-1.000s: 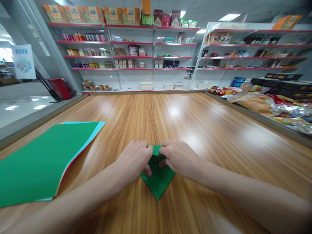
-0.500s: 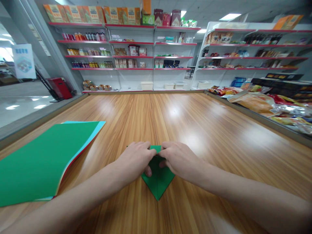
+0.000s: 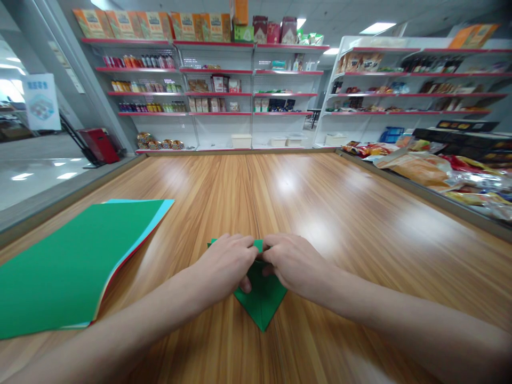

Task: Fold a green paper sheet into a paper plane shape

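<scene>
A folded piece of green paper (image 3: 262,306) lies on the wooden table (image 3: 320,213), one pointed corner facing me and a crease running down its middle. My left hand (image 3: 231,258) grips its upper part from the left, the thumb lower down on the paper. From the right, my right hand (image 3: 292,261) pinches the same upper part, with its fingertips close to those of the left. Between the hands and behind them a little of the far edge shows. My fingers hide most of the upper folds.
At the left lies a stack of coloured sheets (image 3: 76,261), green on top with blue and red edges below. Packaged snacks (image 3: 424,165) lie beyond the table's right edge. Stocked shelves (image 3: 216,96) stand behind the table. A red box-like object (image 3: 100,145) is on the floor at left.
The paper's near tip has shifted slightly right and toward me. My left hand has moved a little to the right, closer to the right hand, and more of the far left edge shows.
</scene>
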The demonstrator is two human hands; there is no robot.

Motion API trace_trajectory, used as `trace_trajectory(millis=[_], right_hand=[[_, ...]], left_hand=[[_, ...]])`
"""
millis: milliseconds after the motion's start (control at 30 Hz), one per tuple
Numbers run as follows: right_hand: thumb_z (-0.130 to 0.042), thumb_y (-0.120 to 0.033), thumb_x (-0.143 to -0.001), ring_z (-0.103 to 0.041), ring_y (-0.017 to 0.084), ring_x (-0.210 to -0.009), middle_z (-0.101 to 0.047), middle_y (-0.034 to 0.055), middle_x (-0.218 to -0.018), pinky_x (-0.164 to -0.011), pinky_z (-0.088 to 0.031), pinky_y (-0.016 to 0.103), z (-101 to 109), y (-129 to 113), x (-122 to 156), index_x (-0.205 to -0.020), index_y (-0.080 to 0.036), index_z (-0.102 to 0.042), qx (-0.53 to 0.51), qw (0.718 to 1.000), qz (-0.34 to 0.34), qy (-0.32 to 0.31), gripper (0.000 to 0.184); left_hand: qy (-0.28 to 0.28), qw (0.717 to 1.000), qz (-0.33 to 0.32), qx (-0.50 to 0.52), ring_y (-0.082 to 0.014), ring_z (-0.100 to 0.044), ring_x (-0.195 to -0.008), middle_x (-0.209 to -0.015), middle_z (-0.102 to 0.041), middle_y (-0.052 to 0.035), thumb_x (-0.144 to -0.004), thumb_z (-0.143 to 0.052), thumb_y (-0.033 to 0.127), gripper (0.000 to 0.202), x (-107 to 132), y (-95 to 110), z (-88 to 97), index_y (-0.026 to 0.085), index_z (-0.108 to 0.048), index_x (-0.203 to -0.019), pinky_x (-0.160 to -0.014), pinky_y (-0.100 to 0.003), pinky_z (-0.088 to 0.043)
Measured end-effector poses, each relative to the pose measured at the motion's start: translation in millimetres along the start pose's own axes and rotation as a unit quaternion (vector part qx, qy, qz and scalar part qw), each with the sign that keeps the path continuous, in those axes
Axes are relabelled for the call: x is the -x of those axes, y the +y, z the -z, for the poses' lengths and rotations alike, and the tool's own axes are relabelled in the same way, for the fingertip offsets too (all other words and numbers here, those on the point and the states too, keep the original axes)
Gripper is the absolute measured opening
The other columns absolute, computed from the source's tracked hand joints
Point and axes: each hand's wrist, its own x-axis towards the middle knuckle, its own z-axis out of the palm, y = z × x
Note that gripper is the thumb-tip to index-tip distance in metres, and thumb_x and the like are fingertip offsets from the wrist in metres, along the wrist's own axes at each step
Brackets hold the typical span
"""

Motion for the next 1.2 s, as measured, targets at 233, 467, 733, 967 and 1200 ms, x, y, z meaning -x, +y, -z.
trace_trajectory(millis=[233, 467, 733, 967, 1200], right_hand=[[-0.054, -0.012, -0.083, -0.059, 0.017, -0.077, -0.067, 0.0065, -0.082, -0.064, -0.037, 0.028, -3.5, 0.6, 0.4, -0.074, -0.015, -0.069, 0.002, 1.000, 0.008, 0.007, 0.018], [-0.047, -0.011, -0.086, -0.057, 0.019, -0.076, -0.064, 0.0097, -0.086, -0.064, -0.036, 0.031, 4.3, -10.7, 5.0, -0.078, -0.013, -0.068, 0.060, 0.998, 0.009, -0.031, 0.023], [-0.051, -0.021, -0.087, -0.058, 0.024, -0.082, -0.063, 0.0109, -0.090, -0.067, -0.039, 0.034, 7.8, -10.3, 13.0, -0.093, -0.015, -0.071, 0.069, 0.997, 0.018, -0.023, 0.022], [-0.059, -0.036, -0.087, -0.059, 0.028, -0.090, -0.063, 0.0110, -0.096, -0.074, -0.044, 0.038, 15.6, -15.3, 20.9, -0.104, -0.020, -0.070, 0.079, 0.995, 0.011, -0.052, 0.026], [-0.060, -0.043, -0.085, -0.060, 0.031, -0.093, -0.064, 0.0137, -0.099, -0.074, -0.047, 0.041, 15.8, -14.3, 24.5, -0.111, -0.020, -0.068, 0.108, 0.992, 0.016, -0.055, 0.035]], left_hand=[[0.003, 1.000, -0.009, -0.011, -0.0244, -0.063, -0.091, -0.097, -0.066, -0.0064, -0.076, -0.074, 0.022, 0.019, -1.1, 0.0, 1.2, 0.016, -0.068, -0.092, -0.077, -0.033, -0.046], [-0.034, 0.993, 0.012, -0.113, -0.0259, -0.060, -0.089, -0.094, -0.065, -0.0088, -0.083, -0.063, 0.018, 0.008, 2.3, 16.4, 7.6, 0.014, -0.068, -0.079, -0.072, -0.035, -0.045], [-0.044, 0.993, 0.044, -0.101, -0.0314, -0.058, -0.098, -0.107, -0.062, -0.0129, -0.081, -0.065, 0.023, 0.026, 10.1, 15.5, 7.3, 0.016, -0.068, -0.106, -0.078, -0.041, -0.047], [-0.059, 0.990, 0.087, -0.092, -0.0314, -0.058, -0.098, -0.104, -0.062, -0.0117, -0.079, -0.070, 0.034, 0.026, 22.0, 19.3, 16.9, 0.021, -0.071, -0.102, -0.078, -0.041, -0.048], [-0.061, 0.986, 0.117, -0.106, -0.0341, -0.058, -0.101, -0.110, -0.064, -0.0148, -0.079, -0.068, 0.041, 0.035, 27.4, 20.2, 15.3, 0.020, -0.070, -0.107, -0.077, -0.042, -0.048]])
